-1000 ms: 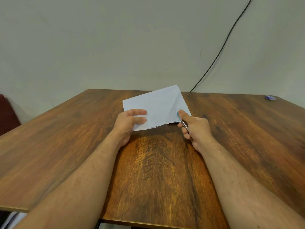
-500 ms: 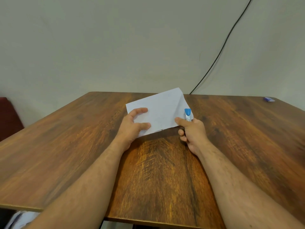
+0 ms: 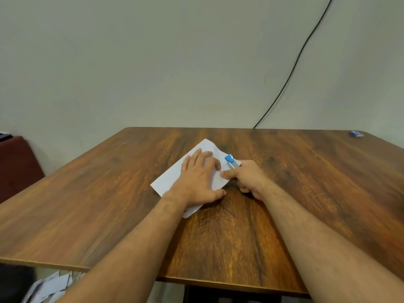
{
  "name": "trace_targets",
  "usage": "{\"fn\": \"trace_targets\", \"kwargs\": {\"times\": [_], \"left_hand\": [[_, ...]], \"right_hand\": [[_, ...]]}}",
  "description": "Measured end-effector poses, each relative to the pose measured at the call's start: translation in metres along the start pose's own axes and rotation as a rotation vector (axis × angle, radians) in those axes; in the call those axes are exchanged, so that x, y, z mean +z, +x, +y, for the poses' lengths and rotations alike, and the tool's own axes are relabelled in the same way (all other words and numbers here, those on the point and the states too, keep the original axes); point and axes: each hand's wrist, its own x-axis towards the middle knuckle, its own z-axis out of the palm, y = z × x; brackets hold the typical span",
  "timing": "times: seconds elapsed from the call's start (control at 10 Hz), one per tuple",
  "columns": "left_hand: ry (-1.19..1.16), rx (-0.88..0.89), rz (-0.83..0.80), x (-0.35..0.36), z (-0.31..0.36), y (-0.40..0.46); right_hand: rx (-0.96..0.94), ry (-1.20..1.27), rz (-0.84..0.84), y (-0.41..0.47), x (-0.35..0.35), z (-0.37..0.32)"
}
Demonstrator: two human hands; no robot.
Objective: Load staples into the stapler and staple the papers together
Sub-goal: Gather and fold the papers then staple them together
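Papers [image 3: 172, 178] lie flat mid-table [image 3: 306, 182]; I see the left hand [image 3: 196, 180] pressing them, fingers spread, while the right hand [image 3: 249, 178] grips the blue stapler [image 3: 231, 161] at their right edge.

We see the left hand [image 3: 197, 179] flat on the papers [image 3: 170, 180] on the wooden table [image 3: 109, 193], the right hand [image 3: 248, 179] gripping the blue stapler [image 3: 231, 161] at their right edge.
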Motion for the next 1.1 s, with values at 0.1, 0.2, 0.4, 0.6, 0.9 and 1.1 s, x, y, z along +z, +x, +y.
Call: {"fn": "trace_targets", "kwargs": {"times": [0.1, 0.2, 0.4, 0.6, 0.9, 1.1], "left_hand": [[-0.071, -0.091, 0.005, 0.005, -0.004, 0.000], [-0.034, -0.285, -0.044, 0.006, -0.009, 0.003], [0.052, -0.464, -0.132, -0.007, -0.017, 0.011], [0.040, -0.419, -0.047, -0.018, -0.007, 0.014], [0.129, -0.233, 0.107, -0.019, -0.035, 0.092], [0.219, -0.127, 0.281, -0.063, -0.064, 0.203]], "right_hand": [[-0.009, -0.133, 0.050, 0.003, 0.007, -0.004], [-0.063, -0.120, 0.182, 0.001, 0.009, -0.004], [-0.380, -0.771, 0.171, -0.010, -0.019, 0.007], [-0.398, -0.944, 0.155, -0.017, -0.032, 0.011], [-0.629, -0.920, 0.415, 0.050, -0.047, -0.015], [-0.717, -1.018, 0.624, 0.144, -0.070, -0.103]]}}
